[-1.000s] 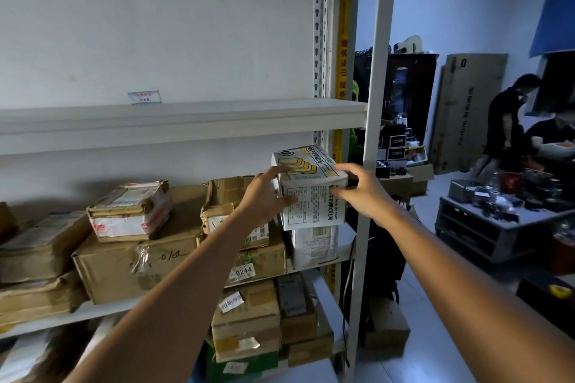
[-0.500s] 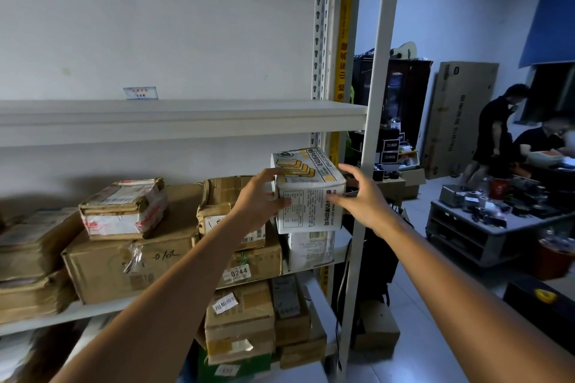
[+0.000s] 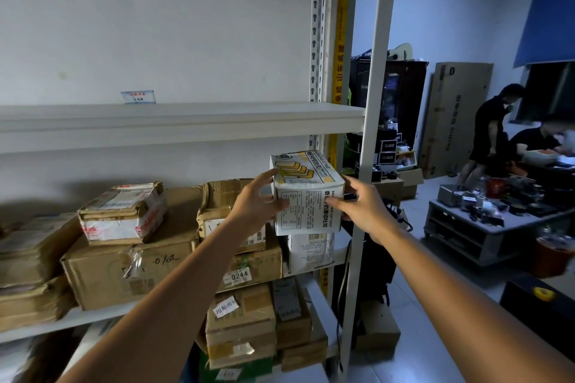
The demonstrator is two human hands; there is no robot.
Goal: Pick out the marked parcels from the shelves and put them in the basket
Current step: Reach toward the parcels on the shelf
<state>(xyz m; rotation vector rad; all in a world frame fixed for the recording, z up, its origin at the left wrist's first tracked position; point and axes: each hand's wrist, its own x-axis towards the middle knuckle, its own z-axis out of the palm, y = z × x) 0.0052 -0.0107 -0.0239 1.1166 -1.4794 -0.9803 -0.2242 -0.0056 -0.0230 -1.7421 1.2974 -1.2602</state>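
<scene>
L hand [image 3: 255, 204] & R hand [image 3: 364, 210], fingers spread, clasp sides of white printed cardboard toast box [image 3: 306, 196] atop another white box [image 3: 311, 250] at metal shelf's [image 3: 93, 319] right end; looks not yet pulled clear, basket unseen, drop-off still to do.

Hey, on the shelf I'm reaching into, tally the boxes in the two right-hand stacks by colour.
White cardboard boxes: 2, the printed toast box in left hand and right hand, plus lower white box.
Brown cardboard boxes: 2, a crumpled box on the 0244-labelled box.
Total: 4.
</scene>
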